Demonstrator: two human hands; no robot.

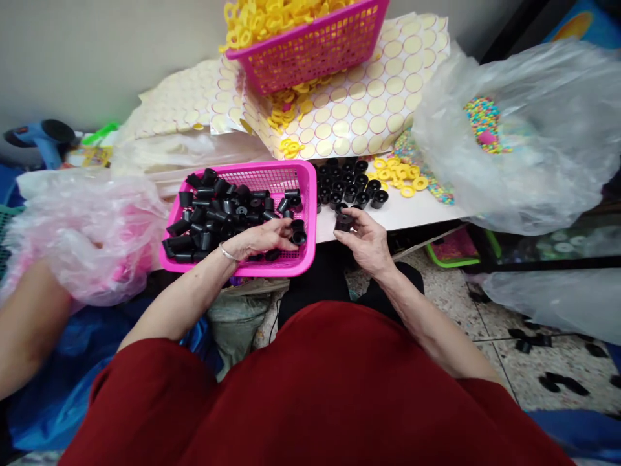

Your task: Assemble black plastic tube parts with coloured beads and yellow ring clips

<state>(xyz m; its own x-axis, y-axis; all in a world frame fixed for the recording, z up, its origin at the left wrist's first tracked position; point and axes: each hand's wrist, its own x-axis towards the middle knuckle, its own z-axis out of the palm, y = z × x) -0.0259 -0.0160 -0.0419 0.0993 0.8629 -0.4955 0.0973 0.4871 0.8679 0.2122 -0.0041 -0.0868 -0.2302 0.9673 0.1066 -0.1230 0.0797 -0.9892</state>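
My left hand (272, 237) is over the right side of a pink basket (311, 213) and grips a black plastic cup-shaped piece (298, 237) between thumb and fingers. Many more black cylindrical pieces (213, 213) lie jumbled in the basket. To its right, my right hand (366, 238) pinches another black cylindrical piece (343, 222) at the table's front edge. Just beyond that hand, several black pieces (350, 192) stand together in a group on the white table. A pile of yellow rings (400, 173) lies to the right of this group.
A second pink basket (315, 55) heaped with yellow rings rests on sheets of round stickers (373, 87). Clear plastic bags stand on both sides, one with pink contents (107, 239), one with colourful beads (485, 126). Another person's arm (33, 323) reaches in at left.
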